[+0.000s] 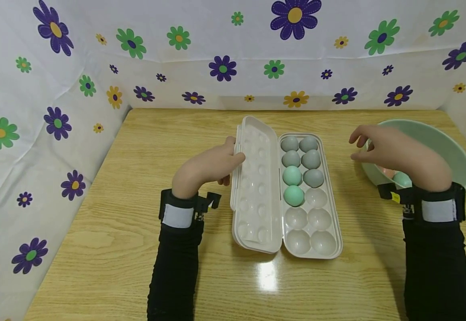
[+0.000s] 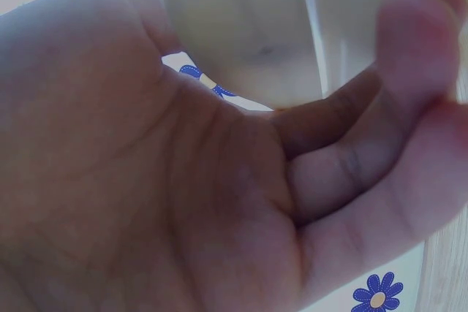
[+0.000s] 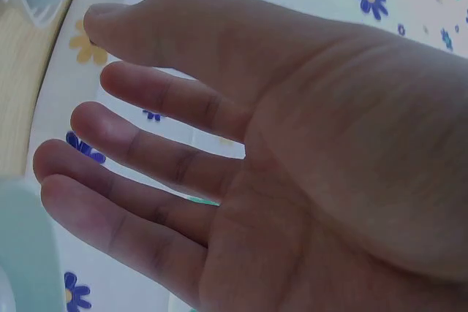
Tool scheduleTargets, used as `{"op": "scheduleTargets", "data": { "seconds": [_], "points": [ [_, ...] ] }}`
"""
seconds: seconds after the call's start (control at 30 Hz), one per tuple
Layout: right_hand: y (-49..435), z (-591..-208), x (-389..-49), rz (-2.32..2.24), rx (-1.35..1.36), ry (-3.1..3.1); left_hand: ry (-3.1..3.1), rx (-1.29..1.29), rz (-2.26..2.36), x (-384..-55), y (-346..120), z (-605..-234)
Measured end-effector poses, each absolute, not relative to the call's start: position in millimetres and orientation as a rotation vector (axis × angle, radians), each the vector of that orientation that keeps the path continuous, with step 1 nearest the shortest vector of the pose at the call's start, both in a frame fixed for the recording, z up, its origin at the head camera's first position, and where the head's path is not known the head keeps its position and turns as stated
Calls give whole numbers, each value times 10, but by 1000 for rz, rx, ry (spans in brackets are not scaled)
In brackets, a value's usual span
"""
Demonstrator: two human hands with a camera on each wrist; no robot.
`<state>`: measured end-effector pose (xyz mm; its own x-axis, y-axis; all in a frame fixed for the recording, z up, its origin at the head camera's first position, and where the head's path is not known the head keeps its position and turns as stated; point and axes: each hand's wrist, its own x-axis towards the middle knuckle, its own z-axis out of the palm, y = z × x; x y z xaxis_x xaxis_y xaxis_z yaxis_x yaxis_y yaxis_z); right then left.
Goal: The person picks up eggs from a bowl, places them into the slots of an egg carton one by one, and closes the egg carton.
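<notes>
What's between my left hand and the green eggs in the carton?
The open lid, which your left hand grips by its outer edge, stands between that hand and those green eggs, as the head view shows.

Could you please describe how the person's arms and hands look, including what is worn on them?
Long black sleeves cover both forearms. Each wrist has a black band with a pale, roughly rectangular patch and a small black device at its side; the right one shows a yellow mark. The left hand and right hand wear no gloves.
</notes>
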<state>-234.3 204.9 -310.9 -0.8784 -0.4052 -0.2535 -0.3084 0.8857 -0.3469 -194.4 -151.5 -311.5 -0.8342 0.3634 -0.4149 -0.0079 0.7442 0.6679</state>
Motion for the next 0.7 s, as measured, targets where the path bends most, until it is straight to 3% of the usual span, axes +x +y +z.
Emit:
{"op": "scheduleTargets", "data": {
  "seconds": [0.7],
  "points": [
    [2657,-3164,-2452,-431,-306,2732,2410,288,935,-1922,-1502,-3077]
  ]
}}
